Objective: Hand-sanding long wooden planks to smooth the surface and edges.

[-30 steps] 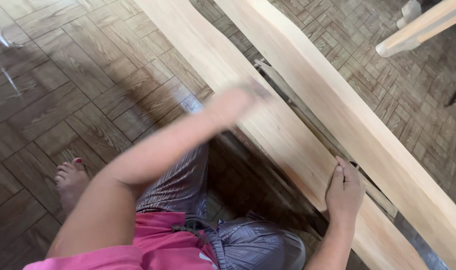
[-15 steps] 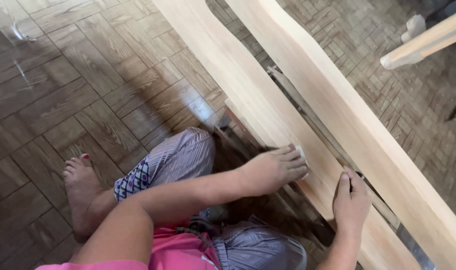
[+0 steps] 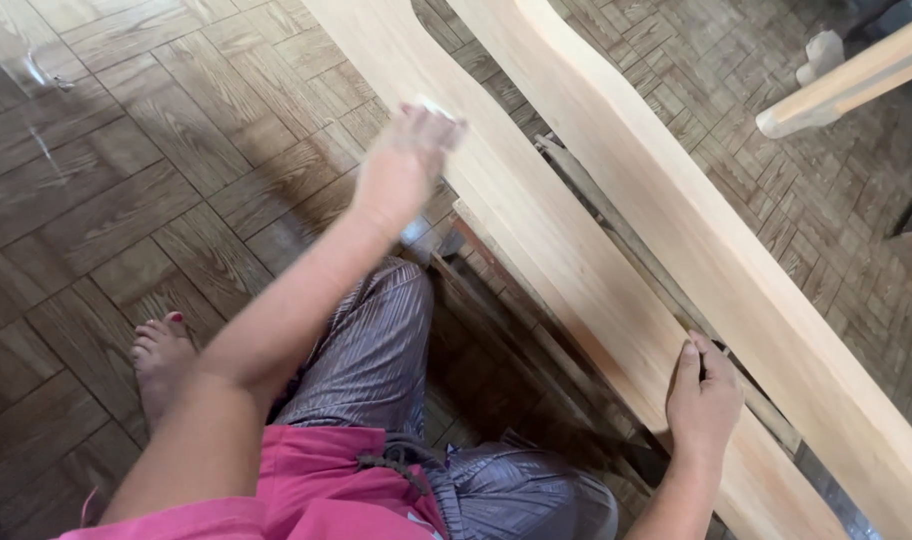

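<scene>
Two long pale wooden boards run diagonally from top centre to bottom right. My left hand (image 3: pixel 406 165) is blurred with motion and presses a small pale sanding pad (image 3: pixel 434 107) against the near board (image 3: pixel 566 270), far up its length. My right hand (image 3: pixel 704 395) lies flat on the same board's far edge lower down, fingers together, holding it steady. The far board (image 3: pixel 696 210) lies parallel beyond a dark gap.
The floor (image 3: pixel 146 170) is glossy brown wood-pattern tile. My bare foot (image 3: pixel 161 355) rests on it at the left, my knee in grey patterned trousers under the board. Another pale wooden piece (image 3: pixel 846 80) juts in at the top right.
My left hand with the pad has swept from beside my right hand up along the near board, away from me. My right hand has stayed in place.
</scene>
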